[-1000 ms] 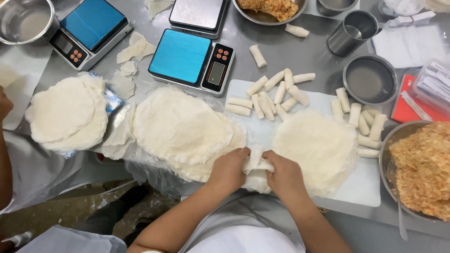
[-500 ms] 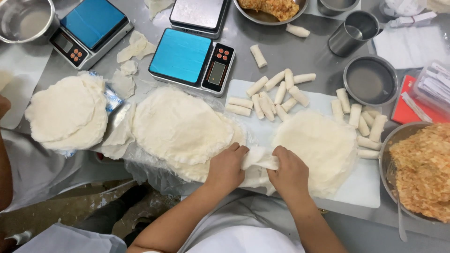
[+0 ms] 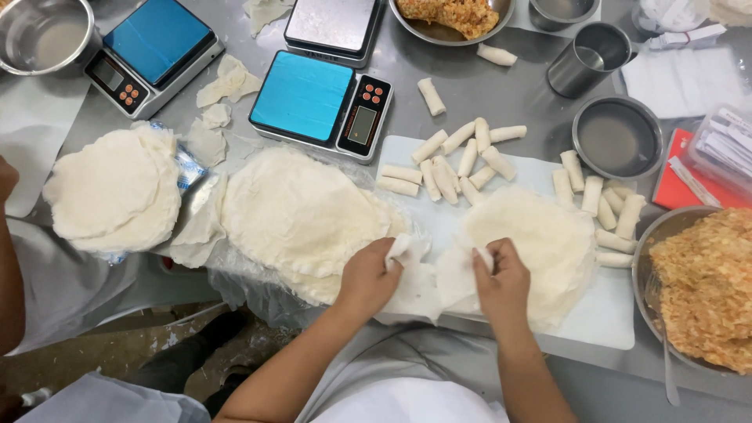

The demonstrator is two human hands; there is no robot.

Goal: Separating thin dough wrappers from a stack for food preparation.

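My left hand point(image 3: 368, 278) and my right hand point(image 3: 501, 282) each pinch an edge of one thin white wrapper sheet point(image 3: 427, 282), stretched between them at the near edge of the white cutting board point(image 3: 611, 313). A stack of round wrappers point(image 3: 301, 215) lies just left of my left hand. Another pile of wrappers point(image 3: 548, 243) rests on the board beside my right hand. Several finished white rolls point(image 3: 450, 164) lie at the board's far side, and more rolls point(image 3: 603, 207) sit near its right end.
A metal bowl of orange shredded filling point(image 3: 705, 286) stands at the right. Two blue-topped scales point(image 3: 321, 102) point(image 3: 153, 51), a steel-topped scale point(image 3: 333, 27), a metal cup point(image 3: 587, 59) and a shallow dish point(image 3: 619, 137) stand behind. Another person's arm point(image 3: 9, 258) is at the left by a third wrapper stack point(image 3: 113, 192).
My hands have moved apart, the left one leftward and the right one rightward, pulling the wrapper sheet wider between them. Nothing else on the table has moved.
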